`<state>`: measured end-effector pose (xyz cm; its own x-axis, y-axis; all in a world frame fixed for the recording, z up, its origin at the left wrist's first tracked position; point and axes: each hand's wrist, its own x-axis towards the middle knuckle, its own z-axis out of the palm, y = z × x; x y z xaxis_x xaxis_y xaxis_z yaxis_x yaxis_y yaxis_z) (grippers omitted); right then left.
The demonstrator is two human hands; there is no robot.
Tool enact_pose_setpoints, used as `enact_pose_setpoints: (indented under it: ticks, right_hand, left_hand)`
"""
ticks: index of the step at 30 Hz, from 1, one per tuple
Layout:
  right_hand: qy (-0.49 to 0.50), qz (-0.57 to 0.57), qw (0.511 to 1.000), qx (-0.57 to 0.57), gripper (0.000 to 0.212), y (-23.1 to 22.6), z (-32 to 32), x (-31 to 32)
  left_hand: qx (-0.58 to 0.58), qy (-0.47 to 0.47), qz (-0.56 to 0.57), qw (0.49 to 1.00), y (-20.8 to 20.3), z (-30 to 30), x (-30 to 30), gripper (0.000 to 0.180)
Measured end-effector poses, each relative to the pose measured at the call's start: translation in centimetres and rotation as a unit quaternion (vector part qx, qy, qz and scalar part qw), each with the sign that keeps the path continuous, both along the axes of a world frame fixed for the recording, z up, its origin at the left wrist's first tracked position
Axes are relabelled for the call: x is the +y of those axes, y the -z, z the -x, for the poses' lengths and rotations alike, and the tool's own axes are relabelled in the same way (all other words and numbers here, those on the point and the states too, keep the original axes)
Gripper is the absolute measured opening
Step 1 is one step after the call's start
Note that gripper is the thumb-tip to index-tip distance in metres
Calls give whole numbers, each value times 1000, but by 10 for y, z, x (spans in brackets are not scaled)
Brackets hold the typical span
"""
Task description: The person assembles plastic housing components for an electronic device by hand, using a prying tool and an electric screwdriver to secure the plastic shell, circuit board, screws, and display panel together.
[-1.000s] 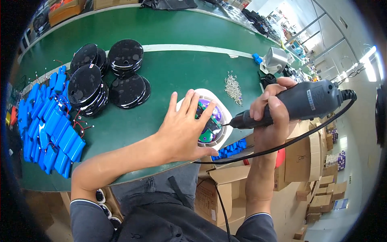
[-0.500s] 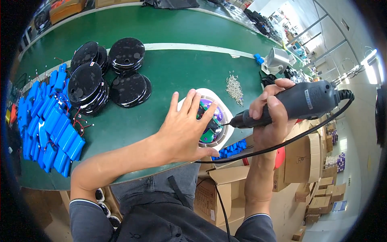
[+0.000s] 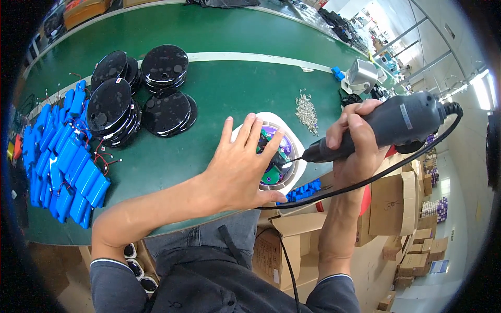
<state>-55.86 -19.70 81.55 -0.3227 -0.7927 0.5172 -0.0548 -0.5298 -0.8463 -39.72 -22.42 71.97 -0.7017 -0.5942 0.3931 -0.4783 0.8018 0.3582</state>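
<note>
Nearby, the left hand (image 3: 237, 169) rests with fingers spread across the white housing (image 3: 296, 175), near the front edge of the tabletop (image 3: 224, 94). The shell looks light and stiff, best held by its rim; the green circuit board (image 3: 272, 176) inside seems fragile. To its right, the right hand's (image 3: 357, 143) fingers wrap the black power screwdriver (image 3: 396, 122), probably heavy and smooth, best gripped around its barrel. Farther off lies a pile of screws (image 3: 307, 112).

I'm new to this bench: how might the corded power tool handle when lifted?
The power tool may feel heavy for its size, given its thick body. Its cord looks bendy, curving below it, and could tug. Being rounded, the tool might roll if laid down.
</note>
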Motion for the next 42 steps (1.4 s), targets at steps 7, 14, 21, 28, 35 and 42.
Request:
enact_pose_setpoints:
  ticks: [7,14,21,28,35,42]
  right_hand:
    - [1,16,1000,19,21,1,2,6]
    - [-4,11,1000,16,22,1,1,8]
    - [-5,15,1000,15,27,-2,3,12]
    - [-47,39,998,0,35,-19,7,27]
    - [-58,35,998,-6,34,-16,6,31]
    - [-46,56,997,-5,37,-19,15,47]
  left_hand:
    - [-1,3,-2,1000,-2,-2,1,105]
    - [18,4,-4,1000,2,0,0,88]
    - [0,-6,0,1000,2,1,-1,81]
    - [55,25,4,998,-5,4,-4,66]
    - [88,119,28,989,-1,33,-24,18]
    - [-8,145,128,981,-15,47,-29,12]
